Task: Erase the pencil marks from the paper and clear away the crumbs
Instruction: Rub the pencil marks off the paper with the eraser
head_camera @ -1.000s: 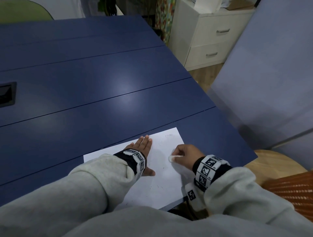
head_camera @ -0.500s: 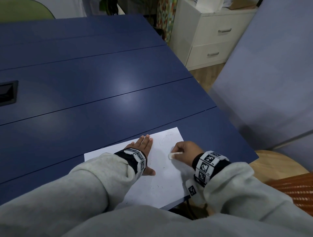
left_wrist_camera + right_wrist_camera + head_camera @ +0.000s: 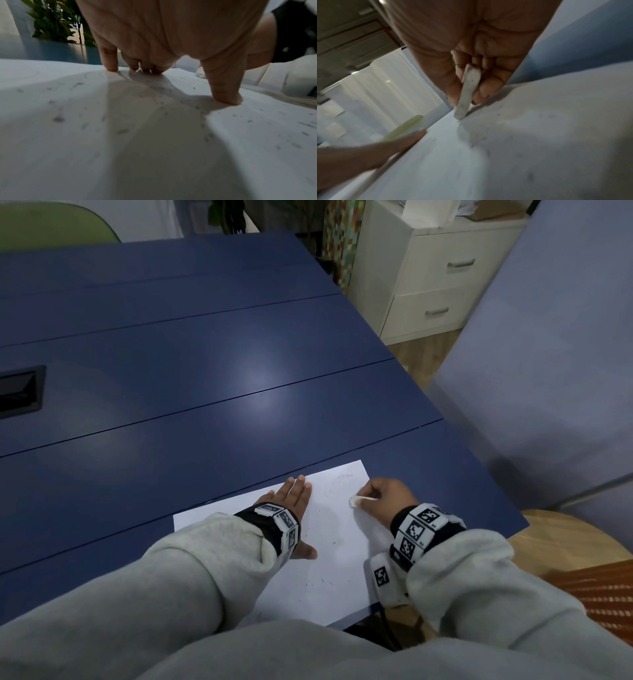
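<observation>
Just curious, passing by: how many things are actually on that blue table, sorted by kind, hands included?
Hands: 2, left hand flat on the sheet, right hand pinching the eraser
Paper sheet: 1
Eraser: 1
Crumbs: too many to count
Total: 4

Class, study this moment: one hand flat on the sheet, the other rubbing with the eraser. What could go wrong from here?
1. The left hand pins only the middle of the paper; the eraser rubs beside it, so a hard stroke might crease the sheet.
2. Dark crumbs lie around the flat palm; sliding it could smear them.
3. The sheet's near corner lies at the table edge, so swept crumbs may fall off.
</observation>
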Demonstrator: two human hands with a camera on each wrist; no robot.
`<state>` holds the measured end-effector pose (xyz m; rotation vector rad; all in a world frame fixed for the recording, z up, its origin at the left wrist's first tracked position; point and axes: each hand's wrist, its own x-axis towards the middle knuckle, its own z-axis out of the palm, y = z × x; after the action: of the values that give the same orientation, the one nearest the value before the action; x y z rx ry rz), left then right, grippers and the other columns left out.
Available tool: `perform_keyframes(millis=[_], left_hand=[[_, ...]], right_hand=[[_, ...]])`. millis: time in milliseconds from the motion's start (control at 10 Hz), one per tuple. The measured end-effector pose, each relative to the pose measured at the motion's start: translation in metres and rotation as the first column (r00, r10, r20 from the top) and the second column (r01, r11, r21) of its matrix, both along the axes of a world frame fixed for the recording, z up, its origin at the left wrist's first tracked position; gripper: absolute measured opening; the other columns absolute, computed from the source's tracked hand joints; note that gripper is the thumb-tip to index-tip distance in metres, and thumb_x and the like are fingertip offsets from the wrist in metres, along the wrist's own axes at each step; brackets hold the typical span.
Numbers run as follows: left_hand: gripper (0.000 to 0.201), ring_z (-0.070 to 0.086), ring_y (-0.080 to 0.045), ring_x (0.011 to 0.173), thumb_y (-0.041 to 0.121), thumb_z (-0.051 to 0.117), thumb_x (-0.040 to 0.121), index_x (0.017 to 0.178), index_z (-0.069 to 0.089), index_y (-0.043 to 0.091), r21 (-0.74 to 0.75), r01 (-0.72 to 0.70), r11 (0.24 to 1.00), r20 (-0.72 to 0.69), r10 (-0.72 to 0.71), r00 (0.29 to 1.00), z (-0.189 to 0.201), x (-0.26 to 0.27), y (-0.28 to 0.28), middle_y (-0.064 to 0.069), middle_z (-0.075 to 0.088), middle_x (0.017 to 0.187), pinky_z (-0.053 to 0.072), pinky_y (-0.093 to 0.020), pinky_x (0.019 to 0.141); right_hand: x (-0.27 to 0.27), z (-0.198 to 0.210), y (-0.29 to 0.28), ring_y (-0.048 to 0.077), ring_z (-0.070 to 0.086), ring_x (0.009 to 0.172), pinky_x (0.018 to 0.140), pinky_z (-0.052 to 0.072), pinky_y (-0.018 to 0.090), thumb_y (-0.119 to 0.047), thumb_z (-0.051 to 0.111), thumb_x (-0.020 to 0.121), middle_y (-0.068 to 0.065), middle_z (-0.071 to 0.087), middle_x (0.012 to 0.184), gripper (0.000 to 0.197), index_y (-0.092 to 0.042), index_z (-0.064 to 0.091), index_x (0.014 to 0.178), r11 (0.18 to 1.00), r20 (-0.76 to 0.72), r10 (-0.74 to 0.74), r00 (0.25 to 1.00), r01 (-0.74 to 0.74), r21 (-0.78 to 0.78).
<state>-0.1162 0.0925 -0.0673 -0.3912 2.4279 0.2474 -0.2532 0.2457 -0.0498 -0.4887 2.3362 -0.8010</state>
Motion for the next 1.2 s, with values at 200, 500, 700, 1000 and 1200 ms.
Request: perform_keyframes(millis=[200, 500, 700, 1000, 1200], left_hand=[[0.121, -0.021, -0.019, 0.145, 0.072, 0.056, 0.077, 0.148, -0.024, 0.015, 0.002, -0.002, 1.0, 0.002, 0.002, 1.0, 0.0, 0.0, 0.0, -0.001, -0.029, 0.156, -0.001, -0.04, 0.118], [0.122, -0.02, -0.019, 0.146, 0.071, 0.057, 0.077, 0.148, -0.023, 0.014, -0.002, -0.005, 1.0, 0.005, 0.005, 1.0, 0.002, 0.0, 0.001, -0.002, -0.029, 0.156, 0.0, -0.04, 0.118], [0.121, -0.02, -0.019, 0.146, 0.07, 0.057, 0.078, 0.148, -0.024, 0.014, -0.004, 0.0, 1.0, 0.007, 0.001, 1.0, 0.004, 0.0, 0.001, -0.002, -0.029, 0.156, 0.0, -0.04, 0.118], [0.123, -0.02, -0.019, 0.146, 0.072, 0.058, 0.076, 0.148, -0.023, 0.015, 0.017, -0.005, 1.0, -0.018, 0.006, 1.0, -0.002, 0.001, -0.001, -0.001, -0.029, 0.156, 0.0, -0.04, 0.118], [0.122, -0.02, -0.019, 0.146, 0.072, 0.056, 0.076, 0.148, -0.024, 0.014, 0.004, 0.005, 1.0, -0.018, -0.005, 1.0, -0.002, 0.001, -0.001, -0.002, -0.029, 0.156, 0.0, -0.04, 0.117]], right_hand=[[-0.001, -0.002, 0.004, 0.013, 0.067, 0.086, 0.079, 0.051, 0.026, -0.026, 0.075, 0.074, -0.003, 0.072, 0.086, 0.013, -0.015, 0.069, 0.077, 0.997, 0.037, 0.064, 0.997, -0.065, 0.031], [0.008, 0.001, 0.0, 0.013, 0.067, 0.086, 0.081, 0.053, 0.028, -0.023, 0.074, 0.074, -0.005, 0.072, 0.085, 0.009, -0.019, 0.067, 0.07, 0.986, 0.048, 0.163, 0.985, -0.165, 0.038], [-0.001, 0.004, -0.001, 0.012, 0.064, 0.082, 0.075, 0.049, 0.024, -0.025, 0.072, 0.077, -0.002, 0.071, 0.086, 0.011, -0.015, 0.069, 0.079, 1.0, 0.002, 0.015, 1.0, -0.015, 0.021], [0.004, 0.004, -0.007, 0.015, 0.065, 0.088, 0.078, 0.051, 0.027, -0.025, 0.073, 0.075, -0.003, 0.071, 0.089, 0.01, -0.016, 0.067, 0.075, 0.997, -0.013, 0.075, 0.997, -0.075, 0.031], [0.025, 0.0, -0.01, 0.01, 0.066, 0.086, 0.083, 0.054, 0.028, -0.027, 0.072, 0.078, -0.006, 0.071, 0.087, 0.013, -0.023, 0.063, 0.068, 0.957, 0.038, 0.285, 0.958, -0.286, 0.053]])
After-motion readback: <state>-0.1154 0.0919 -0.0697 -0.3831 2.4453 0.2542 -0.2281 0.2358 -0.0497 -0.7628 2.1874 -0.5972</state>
